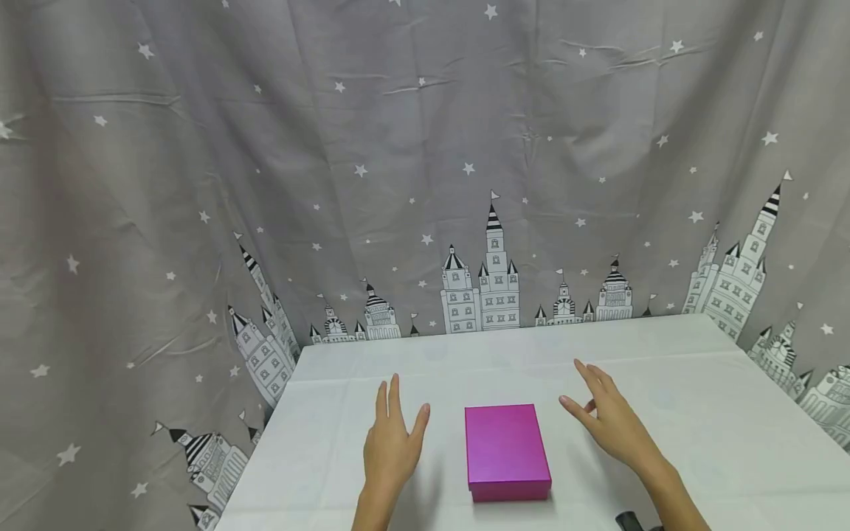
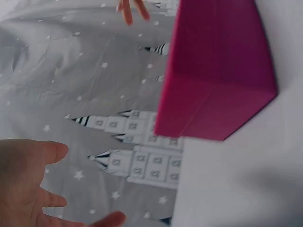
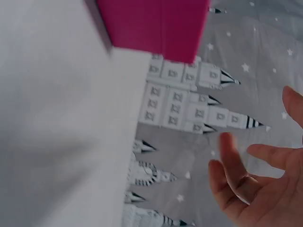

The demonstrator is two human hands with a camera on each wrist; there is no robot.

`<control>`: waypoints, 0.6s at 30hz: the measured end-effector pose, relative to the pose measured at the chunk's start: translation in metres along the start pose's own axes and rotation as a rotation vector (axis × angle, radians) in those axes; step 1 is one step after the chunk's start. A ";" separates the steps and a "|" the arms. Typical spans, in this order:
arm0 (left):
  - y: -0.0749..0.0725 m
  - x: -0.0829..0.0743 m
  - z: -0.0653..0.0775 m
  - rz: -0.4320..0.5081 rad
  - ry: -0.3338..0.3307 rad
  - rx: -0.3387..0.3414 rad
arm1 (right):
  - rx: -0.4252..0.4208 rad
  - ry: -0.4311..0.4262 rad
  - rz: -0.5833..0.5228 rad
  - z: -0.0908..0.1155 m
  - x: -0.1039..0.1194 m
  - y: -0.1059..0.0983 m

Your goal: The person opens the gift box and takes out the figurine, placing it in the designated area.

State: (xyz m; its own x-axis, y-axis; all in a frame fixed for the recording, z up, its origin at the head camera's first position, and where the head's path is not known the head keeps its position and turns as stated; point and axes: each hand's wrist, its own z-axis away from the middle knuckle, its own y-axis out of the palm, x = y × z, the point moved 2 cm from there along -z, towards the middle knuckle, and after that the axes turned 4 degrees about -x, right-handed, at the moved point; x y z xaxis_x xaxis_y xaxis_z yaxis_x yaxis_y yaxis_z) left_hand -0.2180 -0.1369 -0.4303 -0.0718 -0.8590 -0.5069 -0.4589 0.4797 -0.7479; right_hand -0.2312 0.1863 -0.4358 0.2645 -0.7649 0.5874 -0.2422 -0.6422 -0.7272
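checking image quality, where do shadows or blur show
Head view: soft shadow between the left hand and the magenta box; left wrist view: blurry dark patch on the white tabletop, lower right; right wrist view: soft-edged dark streaks across it, lower left.

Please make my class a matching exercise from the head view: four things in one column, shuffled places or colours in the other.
1. magenta box
2. left hand
3. right hand
4. patterned backdrop

A. right of the box, apart from it
B. mostly grey
C. on the white table
D. left of the box, apart from it

Pairs: 1-C, 2-D, 3-A, 4-B
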 end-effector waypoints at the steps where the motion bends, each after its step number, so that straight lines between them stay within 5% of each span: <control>1: 0.004 -0.001 0.002 0.010 -0.011 0.017 | 0.005 0.001 -0.016 0.000 0.000 0.004; 6: 0.023 -0.009 0.012 0.100 -0.053 0.099 | 0.043 0.042 -0.076 0.000 0.003 0.025; 12: 0.045 -0.020 0.021 0.151 -0.021 0.164 | 0.133 0.154 -0.206 0.001 0.007 0.049; 18: 0.058 -0.029 0.028 0.202 -0.020 0.211 | 0.159 0.186 -0.198 0.006 0.011 0.066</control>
State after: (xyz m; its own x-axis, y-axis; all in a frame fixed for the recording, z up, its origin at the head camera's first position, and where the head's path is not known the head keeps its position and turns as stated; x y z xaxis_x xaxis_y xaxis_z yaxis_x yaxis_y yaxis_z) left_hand -0.2176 -0.0792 -0.4715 -0.1247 -0.7393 -0.6617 -0.2422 0.6694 -0.7023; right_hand -0.2386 0.1361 -0.4797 0.1133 -0.6308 0.7677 -0.0502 -0.7753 -0.6296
